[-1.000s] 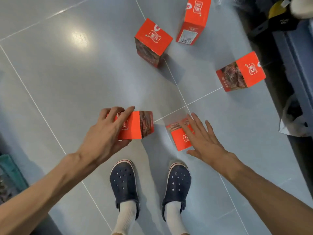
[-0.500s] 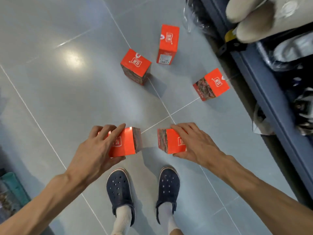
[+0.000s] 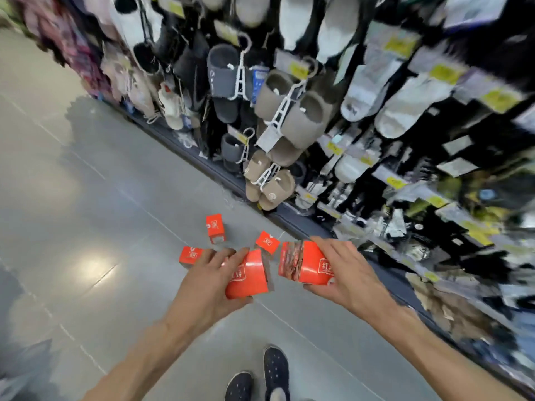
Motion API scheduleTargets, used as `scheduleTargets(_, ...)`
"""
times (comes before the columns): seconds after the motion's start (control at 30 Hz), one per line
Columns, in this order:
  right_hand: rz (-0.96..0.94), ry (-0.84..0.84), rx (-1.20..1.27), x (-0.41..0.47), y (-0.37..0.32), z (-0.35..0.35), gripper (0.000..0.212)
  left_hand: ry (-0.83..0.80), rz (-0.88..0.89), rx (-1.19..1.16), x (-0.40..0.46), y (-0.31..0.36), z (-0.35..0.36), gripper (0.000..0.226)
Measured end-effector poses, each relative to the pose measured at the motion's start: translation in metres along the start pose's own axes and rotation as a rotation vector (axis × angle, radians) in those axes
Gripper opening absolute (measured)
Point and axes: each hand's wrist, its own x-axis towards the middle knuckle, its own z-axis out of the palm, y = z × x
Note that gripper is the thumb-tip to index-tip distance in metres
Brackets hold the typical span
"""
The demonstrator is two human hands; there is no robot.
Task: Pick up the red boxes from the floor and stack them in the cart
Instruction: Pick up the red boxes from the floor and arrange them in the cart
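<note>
Head camera: the left hand (image 3: 207, 280) grips one red box (image 3: 247, 274), fingers curled over its top and thumb beneath, while the right hand (image 3: 343, 274) clamps a second red box (image 3: 308, 267) the same way. A second ago both boxes sat on the grey floor (image 3: 86, 198); now they are lifted clear and the view has swung up to a shelf of slippers (image 3: 289, 111). Three more red boxes (image 3: 214, 227) remain on the floor, and no cart is visible, so carrying likely comes next.

Five red boxes show: one in each of two hands (image 3: 208, 285) (image 3: 347, 273), three on the floor (image 3: 86, 198).
</note>
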Motion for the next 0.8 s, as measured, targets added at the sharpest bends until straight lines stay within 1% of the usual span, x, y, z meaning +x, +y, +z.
scheduleTargets(0.1, 0.112, 0.116, -0.008, -0.065, 0.007, -0.077, 0.096, -0.01, 0.176, 0.045, 0.011, 0.074, -0.063, 0.093)
scheduleTargets(0.2, 0.247, 0.208, 0.01, -0.141, 0.024, -0.142, 0.098, -0.02, 0.371, 0.117, 0.024, 0.156, -0.106, 0.095)
scheduleTargets(0.27, 0.353, 0.259, 0.009, -0.196, 0.041, -0.178, 0.102, -0.009, 0.508, 0.15, 0.033, 0.214, -0.125, 0.095)
scheduleTargets(0.37, 0.515, 0.342, 0.008, -0.287, 0.067, -0.221, 0.104, -0.002, 0.664, 0.158, 0.037, 0.309, -0.135, 0.095)
scheduleTargets(0.43, 0.61, 0.41, 0.012, -0.351, 0.089, -0.24, 0.102, -0.021, 0.766, 0.158, 0.038, 0.378, -0.129, 0.095)
scheduleTargets(0.57, 0.827, 0.487, 0.059, -0.483, 0.135, -0.264, 0.102, -0.067, 0.968, 0.15, 0.034, 0.522, -0.093, 0.093)
scheduleTargets(0.73, 1.06, 0.582, 0.077, -0.652, 0.185, -0.277, 0.099, -0.109, 1.193, 0.08, 0.005, 0.708, -0.023, 0.093)
scheduleTargets(0.8, 1.161, 0.614, 0.071, -0.716, 0.197, -0.281, 0.102, -0.145, 1.267, 0.046, -0.013, 0.78, 0.008, 0.091)
